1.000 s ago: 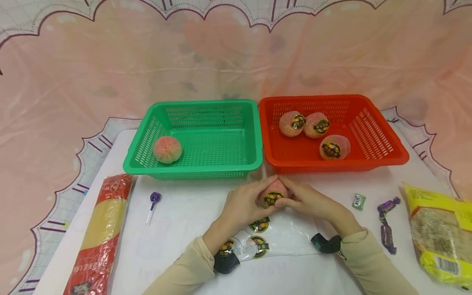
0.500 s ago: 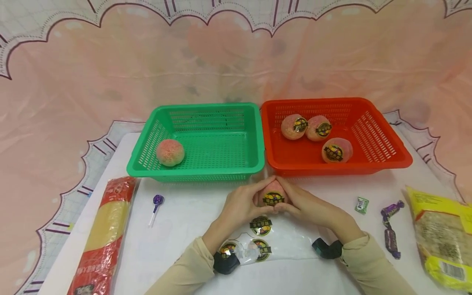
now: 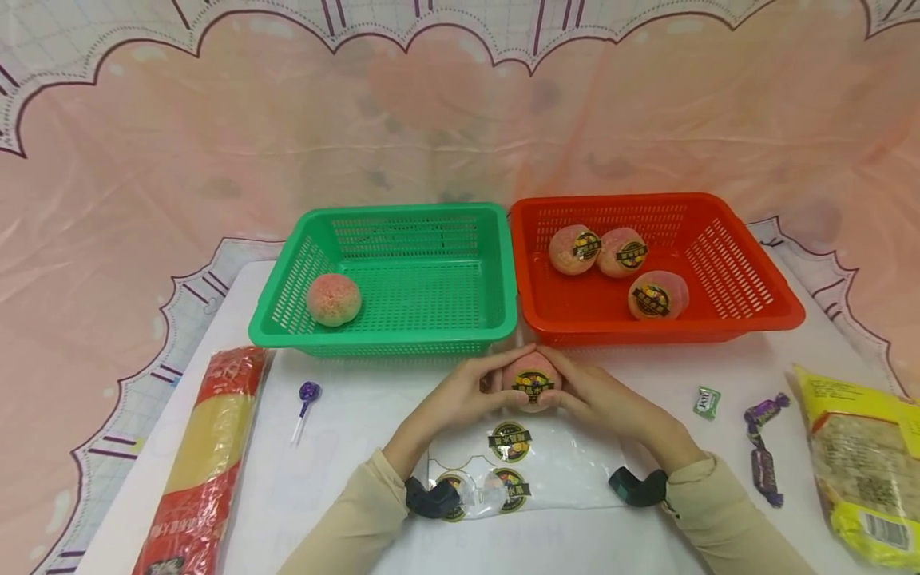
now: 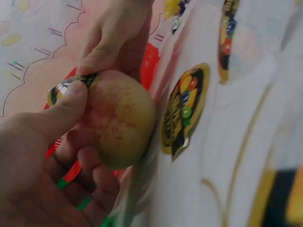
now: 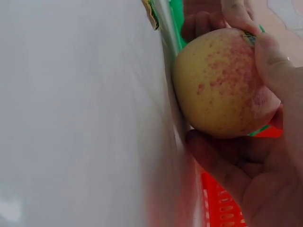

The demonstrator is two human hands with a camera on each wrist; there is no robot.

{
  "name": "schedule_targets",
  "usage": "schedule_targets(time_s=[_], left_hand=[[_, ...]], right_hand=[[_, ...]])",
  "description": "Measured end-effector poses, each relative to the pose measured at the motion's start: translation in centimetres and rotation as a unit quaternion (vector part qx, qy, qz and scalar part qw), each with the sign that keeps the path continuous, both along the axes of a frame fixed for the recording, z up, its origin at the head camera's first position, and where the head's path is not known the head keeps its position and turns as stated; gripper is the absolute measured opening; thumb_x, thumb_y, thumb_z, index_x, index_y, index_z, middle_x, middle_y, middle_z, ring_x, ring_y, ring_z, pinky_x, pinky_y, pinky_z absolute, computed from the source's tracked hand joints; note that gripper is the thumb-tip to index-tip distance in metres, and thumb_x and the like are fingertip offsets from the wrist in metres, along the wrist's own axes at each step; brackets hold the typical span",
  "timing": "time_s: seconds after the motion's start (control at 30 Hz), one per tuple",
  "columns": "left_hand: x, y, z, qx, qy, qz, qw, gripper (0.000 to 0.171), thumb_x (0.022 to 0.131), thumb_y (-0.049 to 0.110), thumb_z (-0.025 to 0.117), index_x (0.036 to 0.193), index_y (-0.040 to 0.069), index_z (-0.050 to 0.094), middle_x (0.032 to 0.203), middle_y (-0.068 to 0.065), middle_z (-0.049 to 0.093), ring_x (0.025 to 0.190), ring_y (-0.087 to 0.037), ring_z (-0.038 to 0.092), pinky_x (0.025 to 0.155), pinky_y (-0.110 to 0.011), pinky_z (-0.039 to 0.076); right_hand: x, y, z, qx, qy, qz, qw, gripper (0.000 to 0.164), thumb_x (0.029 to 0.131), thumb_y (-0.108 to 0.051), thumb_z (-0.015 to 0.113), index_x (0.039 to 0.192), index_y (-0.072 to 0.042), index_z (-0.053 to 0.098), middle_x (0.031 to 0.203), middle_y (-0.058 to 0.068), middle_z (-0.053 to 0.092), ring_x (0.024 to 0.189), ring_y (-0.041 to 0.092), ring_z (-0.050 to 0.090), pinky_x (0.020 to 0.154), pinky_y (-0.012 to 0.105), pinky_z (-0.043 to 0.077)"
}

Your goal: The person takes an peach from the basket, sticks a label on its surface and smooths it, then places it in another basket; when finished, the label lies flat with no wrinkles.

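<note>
A peach [image 3: 537, 374] sits between the two hands just in front of the baskets, a round black-and-gold sticker [image 3: 533, 386] on its near side. My left hand [image 3: 467, 393] holds it from the left, thumb on the sticker's edge and fingers curled beside the fruit in the left wrist view. From the right, my right hand [image 3: 596, 395] grips it, its thumb also at the sticker and its fingers round the peach [image 5: 222, 85] in the right wrist view. Below the hands lies a clear-and-white sticker sheet [image 3: 568, 471] bearing several similar stickers.
A green basket [image 3: 402, 339] holds one peach without a visible sticker. The red basket [image 3: 647, 329] beside it holds 3 stickered peaches. A noodle packet [image 3: 208, 447] and lollipop [image 3: 309, 391] lie left; a green candy [image 3: 707, 402], purple candies [image 3: 765, 467] and yellow bag [image 3: 862, 463] lie right.
My left palm and wrist have drawn slightly left, showing more of the peach and sheet. Both thumbs stay at the sticker. The head view has shifted a little.
</note>
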State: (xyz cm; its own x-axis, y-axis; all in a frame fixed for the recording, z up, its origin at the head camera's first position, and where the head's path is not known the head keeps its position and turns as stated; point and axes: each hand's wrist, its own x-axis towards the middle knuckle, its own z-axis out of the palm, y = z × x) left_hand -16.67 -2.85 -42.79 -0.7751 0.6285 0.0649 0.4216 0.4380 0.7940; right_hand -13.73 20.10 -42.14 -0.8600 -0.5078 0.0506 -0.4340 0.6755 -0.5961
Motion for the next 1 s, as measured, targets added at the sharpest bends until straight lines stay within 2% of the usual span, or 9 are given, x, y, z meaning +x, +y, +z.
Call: schedule_targets(time_s=[0.17, 0.37, 0.53, 0.6, 0.67, 0.73, 0.8, 0.87, 1.0], left_hand=[[-0.1, -0.5, 0.6, -0.009, 0.031, -0.016, 0.9994, 0.055, 0.08, 0.046, 0.057, 0.131, 0.042, 0.035, 0.067, 0.005, 0.044, 0.062, -0.007, 0.042, 0.052, -0.019, 0.037], [0.1, -0.2, 0.8, -0.035, 0.114, 0.002, 0.9928, 0.054, 0.079, 0.046, 0.06, 0.129, 0.037, 0.041, 0.082, 0.006, 0.049, 0.073, -0.011, 0.045, 0.059, -0.02, 0.037], [0.8, 0.6, 0.7, -0.049, 0.095, 0.03, 0.9938, 0.054, 0.078, 0.047, 0.061, 0.127, 0.039, 0.042, 0.099, 0.005, 0.052, 0.079, -0.016, 0.047, 0.06, -0.019, 0.039], [1.0, 0.9, 0.6, -0.053, 0.085, 0.037, 0.9943, 0.054, 0.077, 0.048, 0.061, 0.126, 0.038, 0.041, 0.102, 0.005, 0.053, 0.081, -0.015, 0.047, 0.062, -0.02, 0.04], [1.0, 1.1, 0.5, -0.04, 0.064, 0.036, 0.9965, 0.057, 0.076, 0.047, 0.063, 0.126, 0.034, 0.039, 0.11, 0.005, 0.053, 0.09, -0.013, 0.05, 0.07, -0.023, 0.044], [1.1, 1.3, 0.2, -0.009, 0.031, 0.028, 0.9991, 0.061, 0.076, 0.045, 0.064, 0.127, 0.029, 0.035, 0.117, 0.005, 0.051, 0.098, -0.012, 0.051, 0.077, -0.024, 0.046], [1.1, 1.4, -0.1, 0.025, -0.003, 0.023, 0.9994, 0.065, 0.075, 0.044, 0.065, 0.128, 0.025, 0.032, 0.123, 0.004, 0.047, 0.106, -0.01, 0.05, 0.085, -0.025, 0.045], [1.1, 1.6, -0.4, 0.056, -0.036, 0.024, 0.9975, 0.068, 0.075, 0.042, 0.067, 0.128, 0.023, 0.029, 0.125, 0.004, 0.045, 0.107, -0.009, 0.05, 0.086, -0.024, 0.045], [1.2, 1.8, -0.6, 0.052, -0.027, 0.04, 0.9975, 0.075, 0.073, 0.049, 0.066, 0.133, 0.024, 0.028, 0.126, 0.006, 0.043, 0.106, -0.008, 0.05, 0.086, -0.025, 0.045]], right_hand=[[-0.1, -0.1, 0.0, -0.011, -0.035, -0.016, 0.999, 0.067, 0.08, -0.053, 0.052, 0.136, -0.041, 0.019, 0.13, -0.009, 0.045, 0.113, 0.01, 0.047, 0.098, 0.041, 0.038], [-0.4, 0.4, -0.5, -0.102, -0.121, -0.063, 0.985, 0.066, 0.074, -0.049, 0.063, 0.131, -0.036, 0.032, 0.124, -0.009, 0.047, 0.109, 0.014, 0.049, 0.093, 0.039, 0.043], [-0.2, 1.3, -1.2, -0.148, -0.133, -0.083, 0.976, 0.057, 0.079, -0.039, 0.063, 0.129, -0.023, 0.04, 0.121, -0.001, 0.052, 0.108, 0.02, 0.052, 0.091, 0.038, 0.044], [0.0, 1.9, -1.3, -0.179, -0.151, -0.104, 0.966, 0.05, 0.082, -0.038, 0.06, 0.126, -0.02, 0.044, 0.12, 0.002, 0.054, 0.106, 0.02, 0.054, 0.088, 0.037, 0.046], [0.3, 2.6, -1.2, -0.229, -0.176, -0.132, 0.948, 0.045, 0.086, -0.038, 0.055, 0.124, -0.017, 0.045, 0.119, 0.003, 0.055, 0.105, 0.018, 0.055, 0.087, 0.034, 0.047], [0.6, 3.5, -1.1, -0.317, -0.206, -0.158, 0.912, 0.038, 0.089, -0.035, 0.05, 0.12, -0.014, 0.048, 0.115, 0.003, 0.058, 0.101, 0.016, 0.057, 0.085, 0.031, 0.049], [0.8, 4.4, -1.0, -0.428, -0.228, -0.169, 0.858, 0.03, 0.092, -0.03, 0.046, 0.113, -0.01, 0.051, 0.108, 0.003, 0.061, 0.096, 0.014, 0.059, 0.081, 0.026, 0.05], [0.9, 5.3, -0.9, -0.546, -0.241, -0.17, 0.784, 0.023, 0.093, -0.025, 0.044, 0.105, -0.009, 0.055, 0.099, 0.002, 0.063, 0.091, 0.015, 0.059, 0.08, 0.026, 0.05], [0.9, 6.4, -0.5, -0.725, -0.233, -0.21, 0.612, 0.019, 0.09, -0.023, 0.05, 0.103, -0.01, 0.053, 0.089, 0.004, 0.057, 0.085, 0.017, 0.054, 0.079, 0.025, 0.049]])
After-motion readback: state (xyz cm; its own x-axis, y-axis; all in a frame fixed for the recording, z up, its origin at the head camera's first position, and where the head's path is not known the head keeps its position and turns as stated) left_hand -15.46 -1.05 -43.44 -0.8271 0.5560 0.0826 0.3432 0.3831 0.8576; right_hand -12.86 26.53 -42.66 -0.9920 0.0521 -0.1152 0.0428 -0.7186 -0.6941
